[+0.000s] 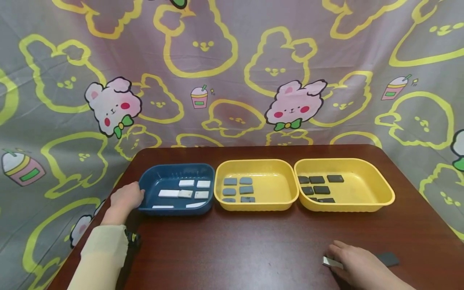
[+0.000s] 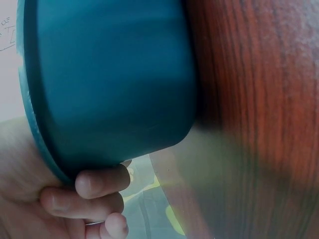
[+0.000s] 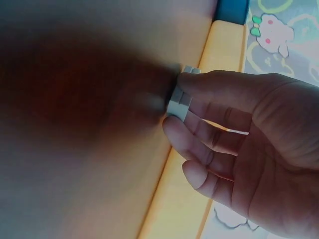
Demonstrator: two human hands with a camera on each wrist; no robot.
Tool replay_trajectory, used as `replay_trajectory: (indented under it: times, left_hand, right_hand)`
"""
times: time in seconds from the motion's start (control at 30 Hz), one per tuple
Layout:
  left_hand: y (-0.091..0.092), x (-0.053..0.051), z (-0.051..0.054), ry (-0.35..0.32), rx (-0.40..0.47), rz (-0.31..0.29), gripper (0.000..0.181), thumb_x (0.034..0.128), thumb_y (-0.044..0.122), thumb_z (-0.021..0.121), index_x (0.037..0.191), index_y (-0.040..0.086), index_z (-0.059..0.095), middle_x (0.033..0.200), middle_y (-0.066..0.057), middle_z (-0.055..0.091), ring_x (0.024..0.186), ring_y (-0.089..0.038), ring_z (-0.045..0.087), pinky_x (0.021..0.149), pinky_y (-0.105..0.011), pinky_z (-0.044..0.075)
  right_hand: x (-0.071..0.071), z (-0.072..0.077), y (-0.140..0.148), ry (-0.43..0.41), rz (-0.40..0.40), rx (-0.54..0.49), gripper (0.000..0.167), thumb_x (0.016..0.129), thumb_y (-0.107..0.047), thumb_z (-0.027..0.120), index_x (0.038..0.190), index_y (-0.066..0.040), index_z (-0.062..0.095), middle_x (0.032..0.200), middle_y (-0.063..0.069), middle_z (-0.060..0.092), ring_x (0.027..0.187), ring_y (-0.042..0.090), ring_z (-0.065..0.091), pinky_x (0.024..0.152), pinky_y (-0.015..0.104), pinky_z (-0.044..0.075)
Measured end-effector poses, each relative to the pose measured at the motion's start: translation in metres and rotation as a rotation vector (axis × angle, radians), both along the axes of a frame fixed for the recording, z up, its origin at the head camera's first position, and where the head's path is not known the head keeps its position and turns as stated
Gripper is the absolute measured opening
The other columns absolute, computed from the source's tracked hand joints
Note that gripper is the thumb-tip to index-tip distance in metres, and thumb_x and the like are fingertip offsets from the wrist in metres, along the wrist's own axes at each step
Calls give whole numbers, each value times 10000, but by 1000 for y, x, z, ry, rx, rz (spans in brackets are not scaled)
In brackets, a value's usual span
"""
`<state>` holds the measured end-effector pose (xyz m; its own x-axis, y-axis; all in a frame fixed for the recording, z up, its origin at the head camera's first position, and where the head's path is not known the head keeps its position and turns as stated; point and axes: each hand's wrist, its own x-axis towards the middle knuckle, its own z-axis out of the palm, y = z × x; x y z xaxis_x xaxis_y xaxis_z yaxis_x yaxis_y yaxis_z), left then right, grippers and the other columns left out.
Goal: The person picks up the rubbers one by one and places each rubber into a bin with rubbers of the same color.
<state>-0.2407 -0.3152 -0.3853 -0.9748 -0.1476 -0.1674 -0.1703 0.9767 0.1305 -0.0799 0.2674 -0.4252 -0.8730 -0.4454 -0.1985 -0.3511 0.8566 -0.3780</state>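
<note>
My left hand (image 1: 127,197) grips the left end of a blue tray (image 1: 144,174). In the left wrist view its fingers (image 2: 102,181) curl at the rim, against the tray's outer wall (image 2: 114,84). Several white pieces (image 1: 168,193) lie inside that tray. At the front right of the table, my right hand (image 1: 357,262) pinches a small white block (image 1: 331,262). The same block (image 3: 180,101) shows between thumb and fingers in the right wrist view. A dark grey flat piece (image 1: 388,259) lies on the table just right of this hand, partly hidden by it.
A middle yellow tray (image 1: 277,185) holds several blue-grey pieces (image 1: 246,189). The right yellow tray (image 1: 366,189) holds several black pieces (image 1: 321,190). The three trays stand in a row on the brown table (image 1: 232,241). A patterned curtain (image 1: 232,92) hangs behind.
</note>
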Motion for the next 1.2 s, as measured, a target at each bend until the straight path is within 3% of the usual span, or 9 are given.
replay_trajectory:
  times: [0.27, 0.5, 0.67, 1.0, 1.2]
  left_hand:
    - [-1, -3, -2, -1, 0, -6, 371, 979, 155, 550, 1118, -183, 485, 938, -306, 577, 762, -366, 561, 686, -509, 502]
    - [0, -4, -1, -4, -4, -4, 393, 978, 156, 549, 1149, -190, 478, 991, -331, 574, 788, -378, 569, 709, -525, 503]
    - [-1, -3, 0, -7, -1, -4, 406, 978, 153, 544, 1174, -195, 467, 1040, -352, 563, 814, -389, 570, 721, -532, 501]
    - [-1, -2, 0, -7, -2, -9, 403, 976, 148, 547, 1168, -197, 466, 1039, -358, 557, 818, -395, 571, 733, -545, 501]
    - [-1, -1, 0, -8, -1, -12, 378, 971, 148, 554, 1128, -187, 479, 978, -331, 566, 782, -375, 565, 707, -529, 504]
  right_hand:
    - [-16, 18, -25, 382, 148, 11, 298, 744, -117, 805, 796, -234, 536, 757, -166, 394, 579, -8, 363, 481, 240, 361]
    - [-40, 39, -57, 550, 286, -53, 324, 711, -134, 830, 806, -208, 530, 781, -147, 421, 609, 7, 413, 511, 235, 403]
    - [-56, 56, -87, 559, 354, -74, 290, 732, -144, 820, 840, -175, 553, 793, -113, 479, 628, 27, 467, 542, 241, 438]
    - [-93, 83, -139, 529, 407, -176, 210, 807, -134, 788, 935, -138, 622, 859, -65, 545, 714, 81, 545, 643, 252, 485]
    - [-115, 98, -168, 436, 360, -186, 226, 831, -124, 773, 1022, -121, 652, 926, -38, 560, 795, 107, 556, 747, 253, 505]
